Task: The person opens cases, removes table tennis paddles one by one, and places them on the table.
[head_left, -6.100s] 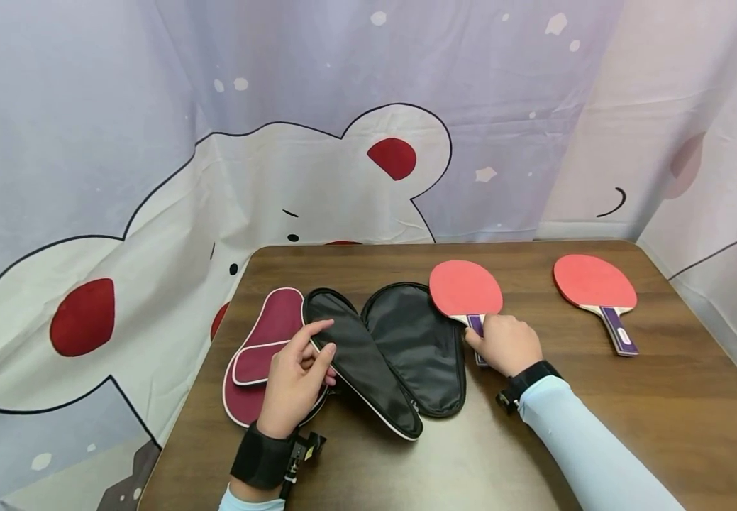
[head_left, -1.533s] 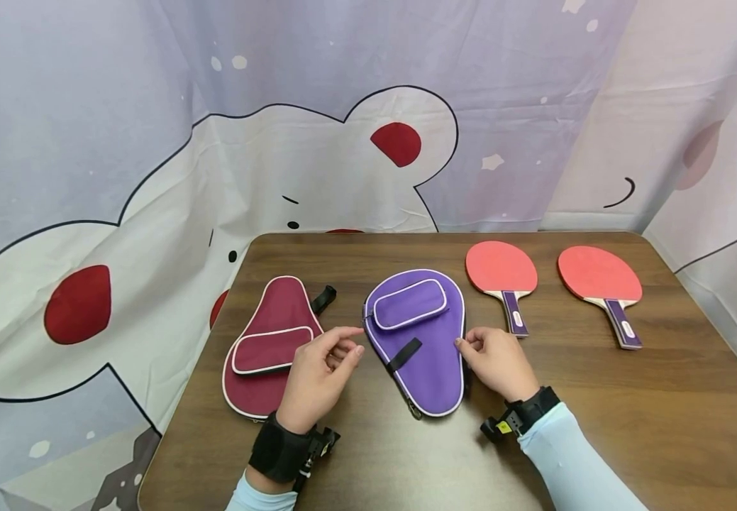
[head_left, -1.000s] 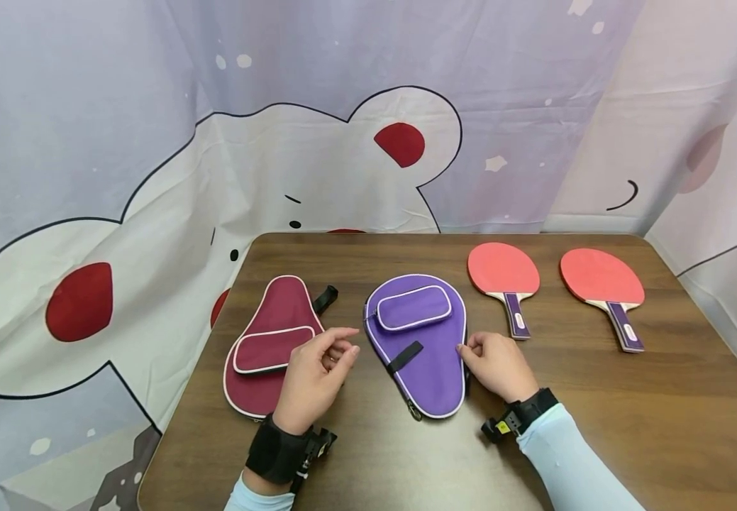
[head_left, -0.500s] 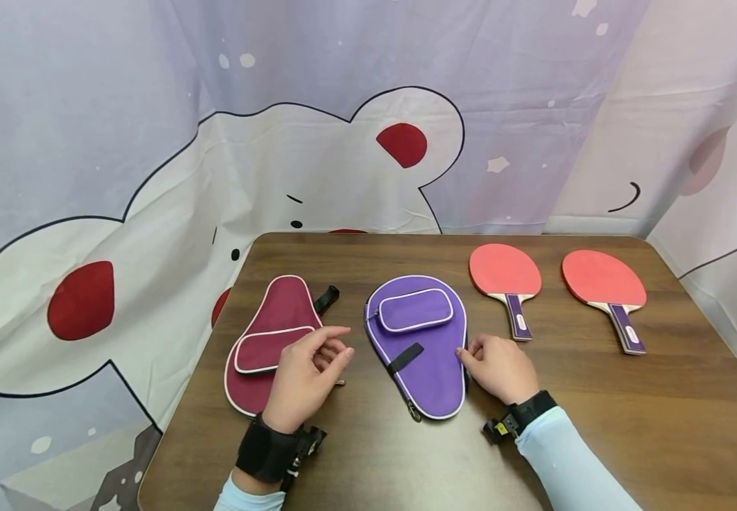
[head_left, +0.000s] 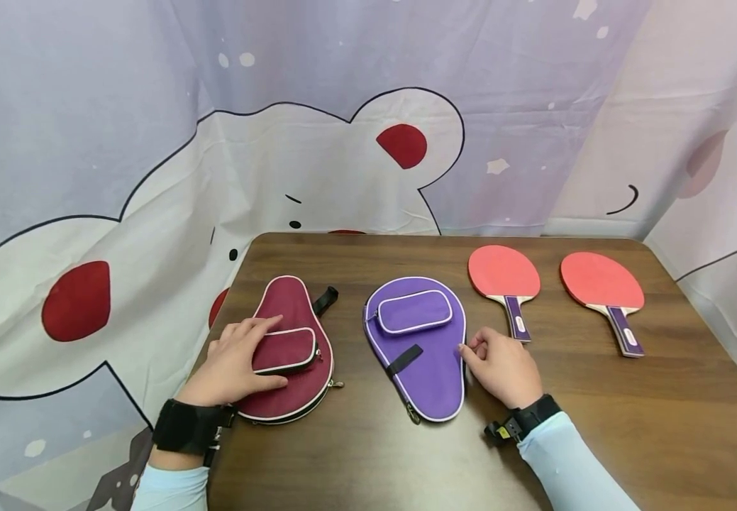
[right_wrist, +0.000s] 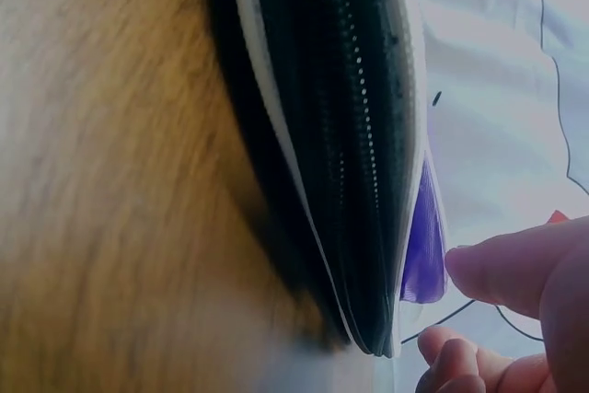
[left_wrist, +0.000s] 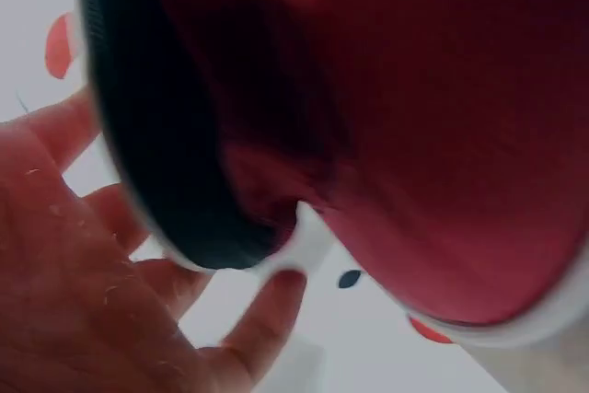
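A maroon table tennis bat case with white piping lies on the left of the table. My left hand is over its left side, fingers spread beside the small pocket. In the left wrist view the fingers extend past the dark side of the maroon fabric. To the right lies a purple bat case, pocket side up. My right hand rests by its right edge, fingers loosely curled, thumb near the piping. In the right wrist view the thumb and fingers are apart, beyond the zipped black side.
Two red table tennis bats lie side by side at the back right, handles towards me. The wooden table ends at a patterned curtain behind. A black strap sticks out beside the maroon case.
Earlier the right hand held a bat's handle and a case lay spread, black lining showing. Just now the left hand swung left onto the maroon case; the right hand has stayed by the purple case.
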Motion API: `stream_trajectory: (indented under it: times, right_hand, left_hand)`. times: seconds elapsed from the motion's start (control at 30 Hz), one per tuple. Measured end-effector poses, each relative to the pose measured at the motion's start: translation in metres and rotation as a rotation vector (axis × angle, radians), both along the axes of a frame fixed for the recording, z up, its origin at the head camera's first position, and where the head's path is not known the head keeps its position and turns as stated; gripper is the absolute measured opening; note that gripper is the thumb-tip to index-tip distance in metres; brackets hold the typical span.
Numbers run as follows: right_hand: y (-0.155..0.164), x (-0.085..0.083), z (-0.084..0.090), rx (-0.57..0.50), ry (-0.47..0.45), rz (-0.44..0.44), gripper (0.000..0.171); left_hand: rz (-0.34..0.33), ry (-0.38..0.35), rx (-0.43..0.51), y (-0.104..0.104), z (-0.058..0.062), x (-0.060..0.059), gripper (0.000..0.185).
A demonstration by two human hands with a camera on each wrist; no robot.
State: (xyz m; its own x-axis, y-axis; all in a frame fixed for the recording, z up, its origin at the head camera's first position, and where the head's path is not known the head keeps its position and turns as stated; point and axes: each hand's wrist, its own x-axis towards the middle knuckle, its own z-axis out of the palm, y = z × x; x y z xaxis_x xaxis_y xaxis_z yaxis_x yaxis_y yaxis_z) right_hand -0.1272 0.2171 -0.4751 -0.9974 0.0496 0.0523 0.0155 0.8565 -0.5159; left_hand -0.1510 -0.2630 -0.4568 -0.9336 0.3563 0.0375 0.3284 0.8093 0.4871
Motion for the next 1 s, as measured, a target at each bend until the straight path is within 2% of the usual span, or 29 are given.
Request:
stream_trajectory:
  times: [0.17, 0.37, 0.53, 0.63, 0.77, 0.87, 1.0]
  right_hand:
    - [0.000, 0.000, 0.000, 0.002, 0.011, 0.009, 0.025]
    - [-0.004, 0.000, 0.004, 0.005, 0.029, 0.018, 0.024]
    - [-0.012, 0.001, 0.012, -0.008, 0.046, 0.057, 0.024]
    - [-0.020, 0.002, 0.019, -0.020, 0.094, 0.127, 0.022]
    - [-0.037, 0.006, 0.031, -0.037, 0.209, 0.276, 0.028]
    - [-0.053, 0.011, 0.045, -0.044, 0.262, 0.387, 0.041]
    - [-0.075, 0.018, 0.065, -0.057, 0.289, 0.507, 0.067]
  left_hand:
    - [-0.007, -0.020, 0.011, -0.008, -0.007, -0.004, 0.097]
    - [0.027, 0.024, 0.028, -0.008, -0.012, -0.004, 0.082]
    - [0.043, 0.065, 0.048, -0.001, -0.011, 0.000, 0.072]
    - [0.043, 0.092, 0.064, 0.007, -0.008, 0.006, 0.067]
    - [0.029, 0.141, 0.111, 0.023, 0.002, 0.014, 0.063]
    - [0.014, 0.188, 0.148, 0.039, 0.015, 0.020, 0.065]
    - [-0.025, 0.259, 0.178, 0.067, 0.033, 0.026, 0.068]
